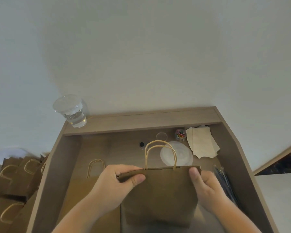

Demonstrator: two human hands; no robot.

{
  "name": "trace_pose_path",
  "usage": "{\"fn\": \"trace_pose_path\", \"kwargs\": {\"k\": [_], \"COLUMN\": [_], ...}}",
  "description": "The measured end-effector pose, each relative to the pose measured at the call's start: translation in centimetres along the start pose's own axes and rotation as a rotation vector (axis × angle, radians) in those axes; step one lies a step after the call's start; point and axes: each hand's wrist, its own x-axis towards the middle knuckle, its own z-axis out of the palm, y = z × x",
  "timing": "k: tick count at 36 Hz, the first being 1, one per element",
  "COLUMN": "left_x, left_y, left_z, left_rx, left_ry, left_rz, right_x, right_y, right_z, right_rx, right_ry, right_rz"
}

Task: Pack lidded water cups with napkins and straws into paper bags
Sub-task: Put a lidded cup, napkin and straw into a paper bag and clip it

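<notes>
Nearest: brown paper bag (160, 195), held upright over the tabletop (124, 148), twine handles (160, 152) standing up. Both hands on it. Left hand (114, 184) pinches the top left edge, thumb on the near face, fingers over the rim. Right hand (207, 187) grips the top right corner, thumb on the near face, fingers hidden behind.

Left to right:
- Far left, off the tabletop: pile of spare bags (15, 182), lying flat and overlapping, handles showing.
- Under the left forearm: one flat bag (84, 187) on the tabletop, its handle pointing away.
- Back left corner, on the raised ledge (141, 120): clear water cup (71, 111), part full. Can't tell whether it's lidded.
- Behind the held bag: small black object (142, 144), too small to identify; small clear disc (162, 136); larger clear lid (183, 155) flat on the tabletop, partly seen through the handles.
- Just right of the disc: small jar of coloured paper clips (180, 134).
- Back right: loose stack of napkins (202, 142), fanned, touching the jar.
- Right edge, beside the right hand: bundle of dark straws (225, 182), lying lengthwise.
</notes>
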Motion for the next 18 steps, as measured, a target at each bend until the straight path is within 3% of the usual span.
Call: {"fn": "trace_pose_path", "kwargs": {"k": [3,5,6,11,18], "left_x": [0.0,-0.1,-0.1,-0.4,-0.9], "left_y": [0.0,0.0,0.0,0.5,1.3], "left_z": [0.1,0.2,0.2,0.8,0.9], "left_rx": [0.008,0.028,0.037,0.058,0.094], "left_ry": [-0.015,-0.010,-0.006,-0.049,-0.016], "left_rz": [-0.016,-0.028,-0.039,-0.041,-0.015], "right_x": [0.2,1.3,2.2,10.8,20.2], "right_y": [1.3,1.6,1.5,3.1,5.3], "right_z": [0.0,-1.0,-1.5,-2.3,-2.9], "right_rx": [0.340,0.494,0.459,-0.327,-0.650], "right_ry": [-0.075,-0.119,-0.101,0.092,0.164], "right_rz": [0.230,0.254,0.235,0.144,0.121]}}
